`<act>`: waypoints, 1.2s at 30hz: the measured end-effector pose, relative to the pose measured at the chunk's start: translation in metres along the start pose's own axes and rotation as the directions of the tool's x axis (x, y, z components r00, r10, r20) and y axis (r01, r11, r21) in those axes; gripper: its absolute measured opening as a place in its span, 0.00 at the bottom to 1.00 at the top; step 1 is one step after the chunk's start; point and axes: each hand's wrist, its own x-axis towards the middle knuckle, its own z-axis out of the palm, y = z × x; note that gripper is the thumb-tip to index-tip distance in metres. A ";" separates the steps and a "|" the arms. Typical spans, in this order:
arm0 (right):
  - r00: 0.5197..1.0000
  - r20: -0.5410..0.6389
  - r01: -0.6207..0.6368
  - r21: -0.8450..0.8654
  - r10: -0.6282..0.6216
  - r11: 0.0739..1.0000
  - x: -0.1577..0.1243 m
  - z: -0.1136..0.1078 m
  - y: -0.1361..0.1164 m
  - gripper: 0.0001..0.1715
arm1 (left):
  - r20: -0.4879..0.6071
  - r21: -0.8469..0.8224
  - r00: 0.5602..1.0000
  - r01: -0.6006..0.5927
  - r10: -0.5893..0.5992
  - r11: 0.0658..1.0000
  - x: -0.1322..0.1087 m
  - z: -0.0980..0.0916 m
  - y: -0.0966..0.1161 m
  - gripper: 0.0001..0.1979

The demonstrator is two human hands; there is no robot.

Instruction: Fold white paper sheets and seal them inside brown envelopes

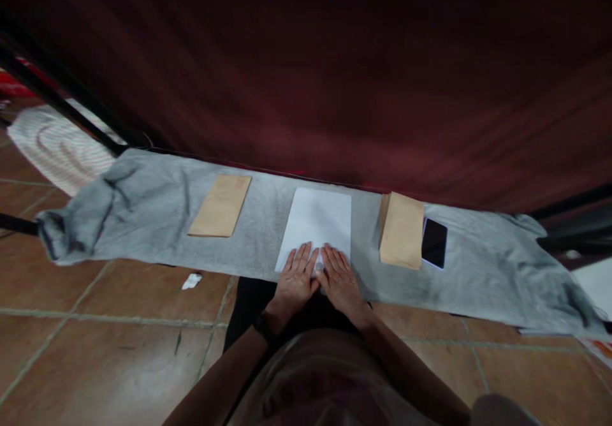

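Observation:
A white sheet of paper lies in front of me on a grey cloth. My left hand rests flat on its near left part, fingers stretched forward. Beside it my right hand lies flat on the near right part, with the thumbs close together. Between the hands a small round grey spot shows; I cannot make out what it is. To the left is a brown paper envelope. On the right stands a stack of similar brown envelopes, apart from both hands.
A dark-screened phone lies right of the envelope stack. The grey cloth covers a long narrow surface, with a dark red curtain behind it. A white scrap lies on the tiled floor. Striped fabric is at far left.

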 end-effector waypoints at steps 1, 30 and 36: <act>1.000 0.003 0.007 -0.016 -0.007 1.000 -0.002 0.000 0.002 0.35 | 0.008 -0.002 1.000 0.002 -0.002 1.000 -0.001 -0.002 -0.002 0.33; 0.998 -0.036 -0.045 0.093 0.049 0.995 -0.007 -0.017 0.006 0.34 | -0.019 -0.046 0.996 0.081 -0.082 0.996 0.007 -0.024 -0.002 0.30; 1.000 -0.015 -0.024 0.050 0.024 0.998 0.000 -0.007 0.000 0.33 | 0.032 -0.048 0.997 0.074 -0.072 0.996 0.022 -0.005 0.003 0.29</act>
